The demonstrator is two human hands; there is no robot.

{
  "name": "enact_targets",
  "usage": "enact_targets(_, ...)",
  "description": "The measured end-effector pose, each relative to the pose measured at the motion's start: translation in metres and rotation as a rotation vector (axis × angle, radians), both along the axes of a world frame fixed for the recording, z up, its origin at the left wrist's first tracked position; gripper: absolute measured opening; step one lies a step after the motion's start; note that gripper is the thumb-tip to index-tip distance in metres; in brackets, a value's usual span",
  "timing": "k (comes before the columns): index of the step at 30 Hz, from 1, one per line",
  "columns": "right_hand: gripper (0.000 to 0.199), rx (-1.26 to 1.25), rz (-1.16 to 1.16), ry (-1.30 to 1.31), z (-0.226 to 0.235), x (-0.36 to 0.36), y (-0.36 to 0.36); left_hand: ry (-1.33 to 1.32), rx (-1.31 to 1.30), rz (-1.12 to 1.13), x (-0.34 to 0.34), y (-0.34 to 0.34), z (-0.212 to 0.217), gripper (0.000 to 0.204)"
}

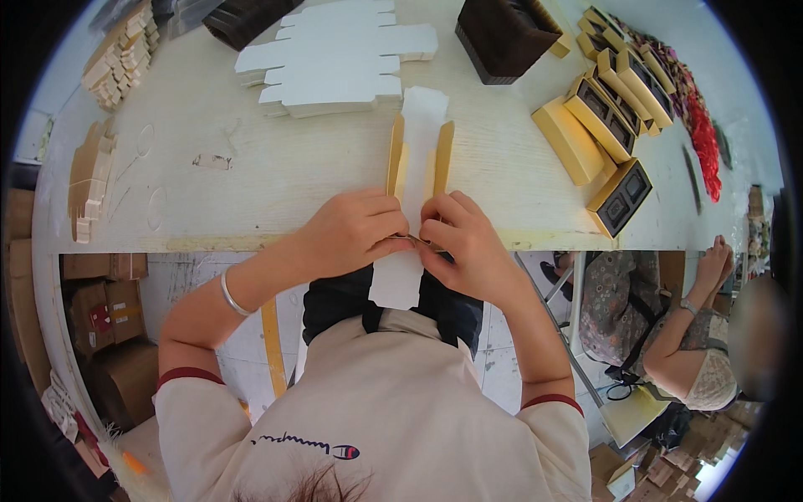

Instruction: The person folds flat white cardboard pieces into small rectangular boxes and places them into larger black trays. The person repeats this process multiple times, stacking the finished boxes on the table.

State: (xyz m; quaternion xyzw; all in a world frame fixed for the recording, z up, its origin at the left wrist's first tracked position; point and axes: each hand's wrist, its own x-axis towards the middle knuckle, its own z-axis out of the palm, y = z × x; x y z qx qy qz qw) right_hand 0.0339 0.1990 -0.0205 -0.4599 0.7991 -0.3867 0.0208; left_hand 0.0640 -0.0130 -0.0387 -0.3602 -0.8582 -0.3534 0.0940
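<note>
A long carton blank (pixel 423 125), white inside and gold outside, lies partly over the table's front edge with its two long side walls standing up. My left hand (pixel 360 224) is closed on the carton's near left corner, thumb and fingers pinched together. On the opposite corner my right hand (pixel 462 243) pinches the carton in the same way. Both sets of fingertips nearly meet at the middle, and they hide the folds there. The white near end of the carton hangs down toward my lap.
Flat white carton blanks (pixel 335 54) are stacked beyond my hands. A dark brown tray stack (pixel 504 38) stands behind, and gold boxes with dark inserts (pixel 621 194) lie to the right. Folded gold pieces (pixel 90 180) sit at left. Another person (pixel 661 326) sits at right.
</note>
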Motion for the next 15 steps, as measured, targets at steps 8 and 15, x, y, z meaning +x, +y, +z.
enact_targets(8, 0.018, -0.021, 0.005, -0.298, 0.001, 0.003, 0.004, -0.128, 0.118, 0.120, 0.012, 0.015, 0.005, 0.015)
enact_targets(15, 0.058, 0.119, -0.037, 0.193, -0.002, 0.032, 0.012, -0.397, 0.165, 0.138, 0.014, 0.012, 0.015, 0.012)
